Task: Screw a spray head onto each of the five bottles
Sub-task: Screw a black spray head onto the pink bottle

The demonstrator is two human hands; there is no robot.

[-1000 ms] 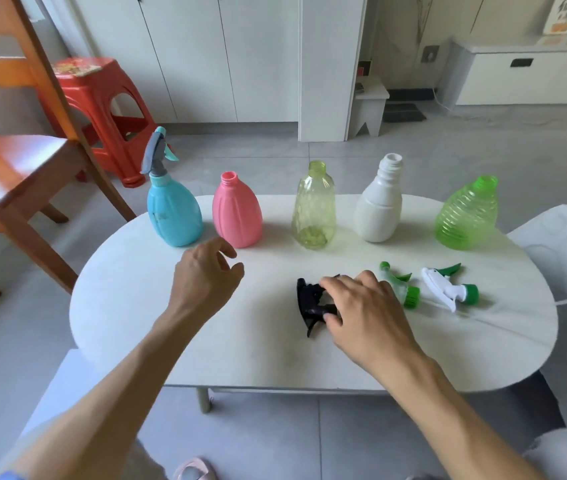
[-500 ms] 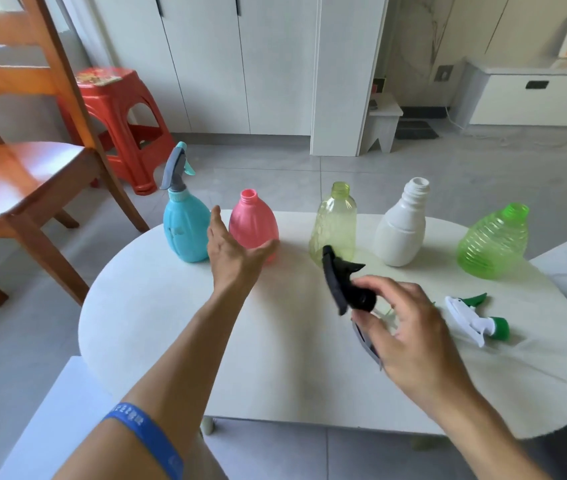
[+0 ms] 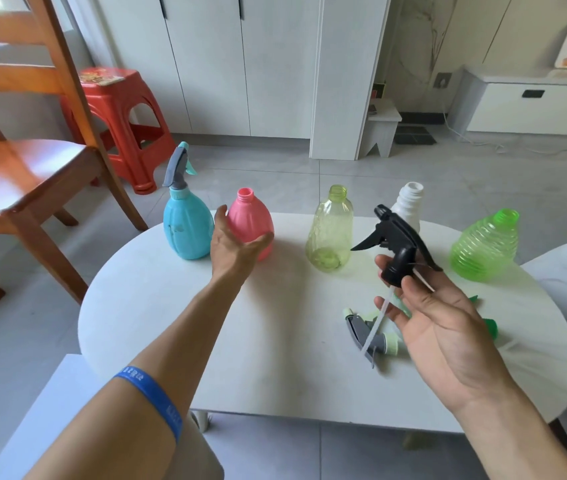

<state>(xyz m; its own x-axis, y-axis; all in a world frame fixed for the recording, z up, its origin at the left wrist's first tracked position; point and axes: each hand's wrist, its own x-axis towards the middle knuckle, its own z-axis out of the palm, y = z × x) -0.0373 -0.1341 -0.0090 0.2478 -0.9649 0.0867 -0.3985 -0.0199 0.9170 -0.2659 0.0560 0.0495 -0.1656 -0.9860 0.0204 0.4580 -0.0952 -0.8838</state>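
**Black spray head held up, pink bottle cupped**

A black plastic trigger spray head point(image 3: 398, 245) was gripped at its ribbed collar by the fingertips of the right hand point(image 3: 438, 327), palm turned up, with its thin translucent dip tube point(image 3: 377, 320) hanging down past the fingers. The left hand point(image 3: 237, 249) was cupped around the lower body of the smooth, pear-shaped pink bottle point(image 3: 251, 221), thumb on one side and fingers curved across the front.

Five bottles were lined up along the far edge of the oval white counter point(image 3: 275, 327): a ribbed blue bottle point(image 3: 185, 226) already fitted with a grey and teal spray head, the pink bottle, a clear yellow-green bottle point(image 3: 330, 230), an opaque white bottle point(image 3: 410, 202) with a threaded neck, and a ridged translucent green bottle point(image 3: 486, 247). A grey spray head point(image 3: 367, 336) with a pale green collar was seen lying on the counter beneath the right hand; further green parts were partly hidden behind that hand.
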